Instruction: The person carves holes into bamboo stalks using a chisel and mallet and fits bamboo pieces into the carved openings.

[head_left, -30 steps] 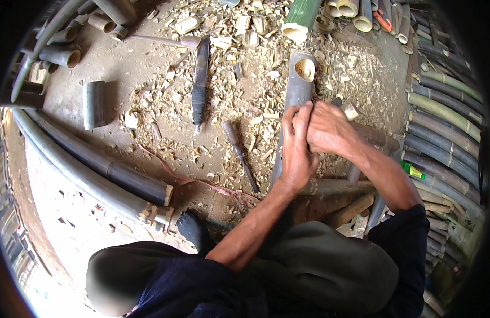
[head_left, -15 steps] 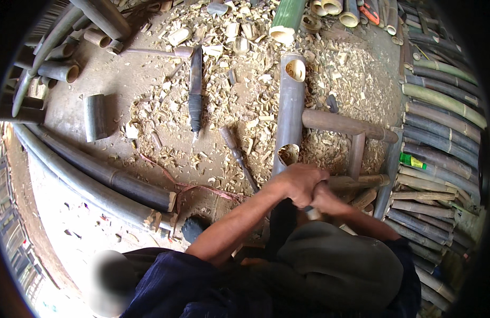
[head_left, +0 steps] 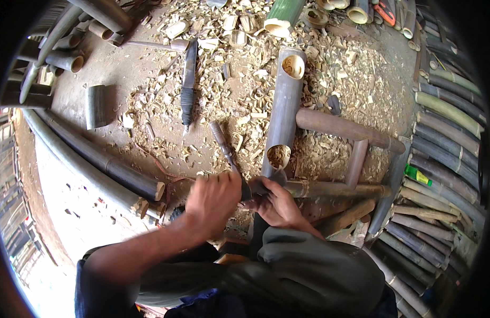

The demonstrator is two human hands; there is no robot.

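Over the near end of a grey bamboo tube (head_left: 285, 108), my hands are close together. My left hand (head_left: 213, 200) is curled into a loose fist, slightly smeared by motion; whatever it holds is hidden. The fingers of my right hand (head_left: 279, 208) close around a thin, dark grey-brown piece (head_left: 262, 186), whose kind I cannot make out. Two oval openings are cut into the tube, the nearer one with shavings inside. Just beyond my left fist lies a tool with a turned wooden handle (head_left: 219, 135) and a narrow metal shaft, its lower end covered by the hand.
A long knife (head_left: 188, 79) with a black-wrapped grip lies among pale shavings. Right of the tube is a brown bamboo frame (head_left: 345, 126). Stacked bamboo poles (head_left: 446, 140) line the right side; long dark poles (head_left: 104, 161) lie left. A short bamboo piece (head_left: 96, 107) stands apart.
My hands, clasped together near the tube's end before, have moved left and come apart. The dark piece now shows in my right hand. The whole view has shifted slightly.
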